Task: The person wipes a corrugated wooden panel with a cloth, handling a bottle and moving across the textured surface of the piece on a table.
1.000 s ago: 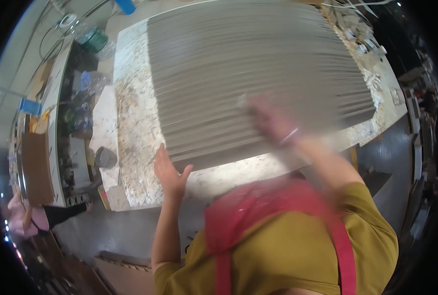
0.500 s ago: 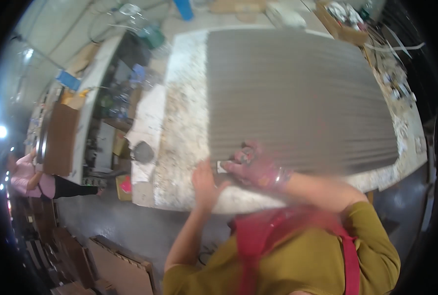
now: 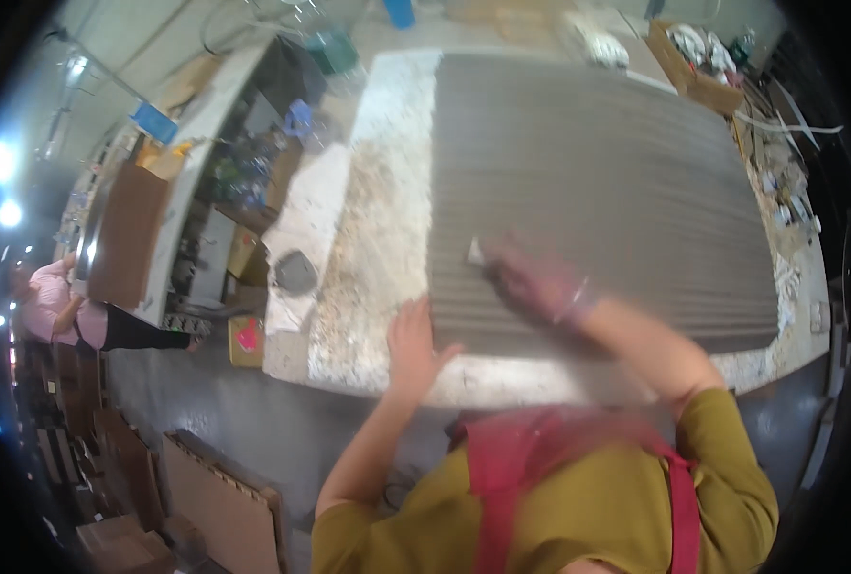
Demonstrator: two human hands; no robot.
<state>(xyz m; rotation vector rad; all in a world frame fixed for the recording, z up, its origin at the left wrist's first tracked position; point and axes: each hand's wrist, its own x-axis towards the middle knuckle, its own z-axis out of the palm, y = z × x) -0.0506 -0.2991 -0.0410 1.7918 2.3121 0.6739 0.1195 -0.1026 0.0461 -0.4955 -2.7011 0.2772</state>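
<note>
A large grey-brown panel (image 3: pixel 588 182) with fine horizontal streaks lies flat on a stained whitish table (image 3: pixel 368 220). My right hand (image 3: pixel 535 282), in a dusty pinkish glove, is over the panel's left-centre part, blurred by motion. Its fingers are closed on a small whitish block (image 3: pixel 476 252), whose exact kind I cannot make out. Bare and flat, my left hand (image 3: pixel 416 349) rests at the panel's near left corner, fingertips at its left edge and thumb spread along the near edge.
Left of the panel, a dark grey round patch or pad (image 3: pixel 295 273) sits on pale cloth or paper. A cardboard box (image 3: pixel 693 72) stands at the far right corner. Flat cardboard (image 3: pixel 220 502) leans below left. Another person (image 3: pixel 57 306) in pink works at the far left.
My right hand has moved away from the near left corner, up and rightward over the panel with the whitish block. My left hand stays at the corner. The whole view has shifted slightly.
</note>
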